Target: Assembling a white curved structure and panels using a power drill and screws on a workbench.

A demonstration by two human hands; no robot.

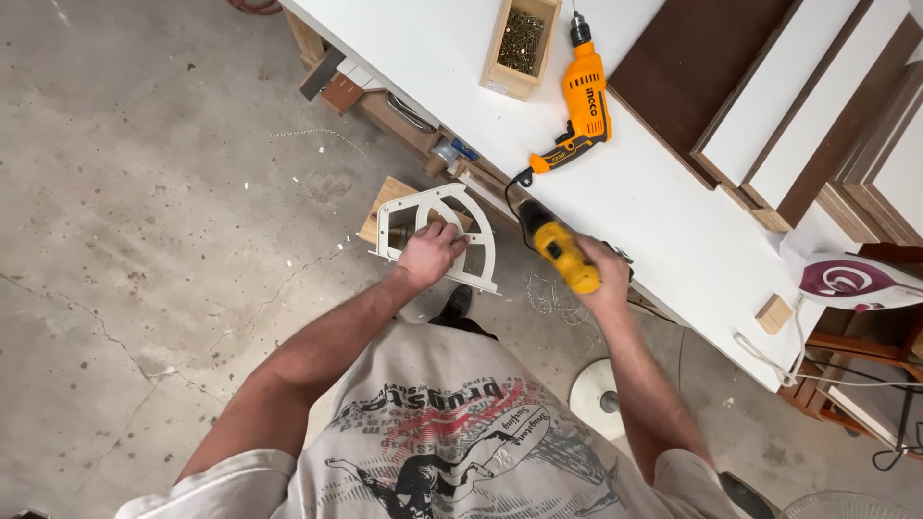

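Observation:
My left hand (430, 254) grips a white quarter-circle frame (478, 231) with cut-out openings, held below the bench edge over the concrete floor. My right hand (604, 278) is closed around a yellow and black power drill (558, 248), its nose pointing toward the frame's right side. A second orange corded drill (583, 98) lies on the white workbench top (663, 211) just above my hands. A wooden box of screws (520, 43) stands on the bench to its left.
Brown and white boards (788, 96) are stacked at the bench's back right. A small wooden block (773, 313) sits near the bench corner, beside a white and purple iron (851, 281). Wood offcuts (385, 197) lie under the bench. A white round base (598, 394) rests on the floor.

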